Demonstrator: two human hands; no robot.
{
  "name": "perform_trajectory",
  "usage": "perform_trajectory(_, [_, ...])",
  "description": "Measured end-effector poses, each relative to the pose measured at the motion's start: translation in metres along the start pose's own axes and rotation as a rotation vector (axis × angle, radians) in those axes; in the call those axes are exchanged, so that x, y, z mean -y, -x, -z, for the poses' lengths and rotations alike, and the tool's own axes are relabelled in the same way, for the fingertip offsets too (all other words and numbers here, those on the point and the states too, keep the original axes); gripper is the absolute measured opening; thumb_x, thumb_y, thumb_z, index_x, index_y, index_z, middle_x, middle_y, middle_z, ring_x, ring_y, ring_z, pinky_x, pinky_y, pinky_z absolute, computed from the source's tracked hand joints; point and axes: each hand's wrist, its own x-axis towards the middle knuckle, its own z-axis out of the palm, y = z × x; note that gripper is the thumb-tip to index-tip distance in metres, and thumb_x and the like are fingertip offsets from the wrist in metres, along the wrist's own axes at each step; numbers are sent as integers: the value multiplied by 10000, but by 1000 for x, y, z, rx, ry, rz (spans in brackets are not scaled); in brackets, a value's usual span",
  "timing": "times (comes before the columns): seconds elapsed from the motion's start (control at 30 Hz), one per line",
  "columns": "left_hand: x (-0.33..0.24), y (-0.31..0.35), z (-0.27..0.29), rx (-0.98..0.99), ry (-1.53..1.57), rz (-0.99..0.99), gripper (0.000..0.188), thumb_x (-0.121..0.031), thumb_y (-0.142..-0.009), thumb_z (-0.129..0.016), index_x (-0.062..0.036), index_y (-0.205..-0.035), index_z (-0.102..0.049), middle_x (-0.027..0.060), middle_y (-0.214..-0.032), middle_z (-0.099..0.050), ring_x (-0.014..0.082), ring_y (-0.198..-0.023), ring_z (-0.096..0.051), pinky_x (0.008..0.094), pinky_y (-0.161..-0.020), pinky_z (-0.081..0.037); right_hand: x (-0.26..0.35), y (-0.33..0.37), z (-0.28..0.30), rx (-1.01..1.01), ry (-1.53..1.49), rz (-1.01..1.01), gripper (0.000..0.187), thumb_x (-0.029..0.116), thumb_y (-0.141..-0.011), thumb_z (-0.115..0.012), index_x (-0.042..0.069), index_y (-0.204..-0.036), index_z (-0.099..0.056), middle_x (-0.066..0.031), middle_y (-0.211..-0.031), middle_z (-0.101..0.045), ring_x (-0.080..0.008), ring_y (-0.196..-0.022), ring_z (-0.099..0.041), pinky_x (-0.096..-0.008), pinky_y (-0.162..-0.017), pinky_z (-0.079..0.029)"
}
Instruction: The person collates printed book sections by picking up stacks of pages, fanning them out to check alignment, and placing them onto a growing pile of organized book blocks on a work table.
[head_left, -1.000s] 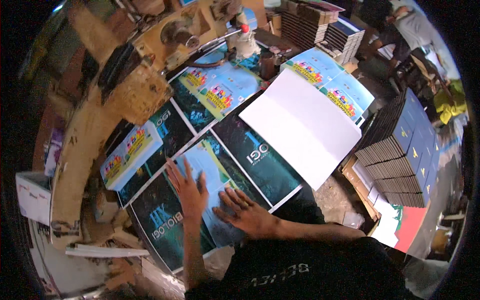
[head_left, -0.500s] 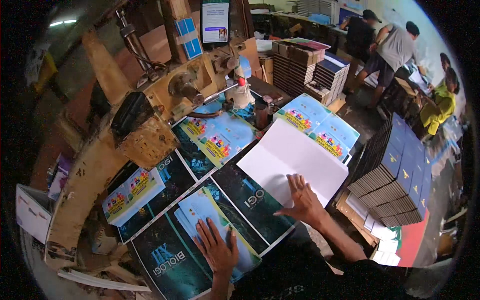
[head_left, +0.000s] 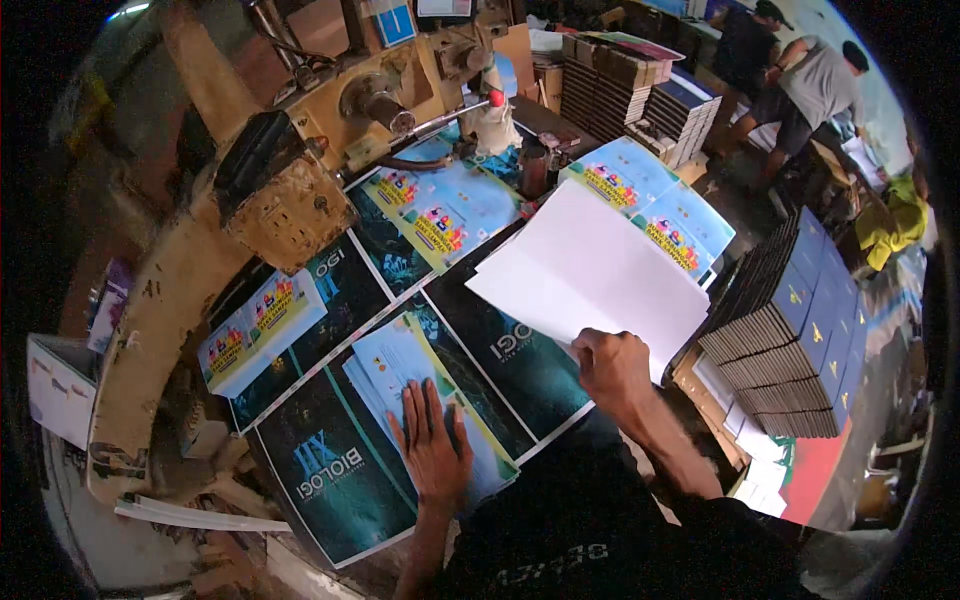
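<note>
White paper (head_left: 605,265) pinched by right hand (head_left: 615,372).
Blue leaflets (head_left: 388,352) are pressed by left hand (head_left: 436,455) (laid flat) near front edge of dark sheet (head_left: 330,500).

Smooth paper, scuffed metal.
White rectangular sheets (head_left: 600,270): matt paper. Light-blue folded sheets (head_left: 390,352): smooth printed paper. Tan curved machine frame (head_left: 155,370): scuffed painted metal.

Left hand (head_left: 433,455) flat, right hand (head_left: 613,370) curled
</note>
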Motion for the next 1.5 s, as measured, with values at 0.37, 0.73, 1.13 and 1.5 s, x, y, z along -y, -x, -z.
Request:
perform_trajectory(0.37, [6, 0, 13, 78, 259, 57, 748, -376, -1039, -479, 28, -1601, -195, 282, -1656, -187, 419, -1548, -166, 575, -1247, -84, 63, 21, 32, 249, -603, 181, 452, -65, -951, -531, 76, -1364, -417, -252, -908, -695, -397, -812, -728, -426, -677, -563])
perform_trajectory(0.73, [19, 2, 3, 84, -40, -7, 760, -404, -1050, -447, 70, -1588, -196, 284, -1670, -123, 435, -1558, -104, 614, -1229, -88, 53, 22, -55, -9, -290, 332, 734, 295, -922, -721, -16, -1479, -357, -305, -1436, -486, -492, -1363, -452, -527, -1146, -379])
perform_trajectory(1.13, [26, 7, -4, 113, -23, -81, 730, -396, -1051, -516, 27, -1587, -257, 241, -1605, -351, 348, -1545, -236, 602, -1236, -95, 38, 12, 32, 242, -339, 57, 221, -5, -958, -587, -30, -1170, -642, -275, -950, -718, -314, -776, -750, -453, -641, -558])
perform_trajectory(1.5, [19, -6, 14, 43, 289, 68, 763, -360, -1085, -405, 64, -1603, -40, 327, -1661, -29, 463, -1554, -40, 566, -1245, -66, 68, 36, -93, 498, -991, -135, 295, 216, -854, -857, 15, -834, -643, 12, -717, -628, -62, -677, -582, -240, -579, -474])
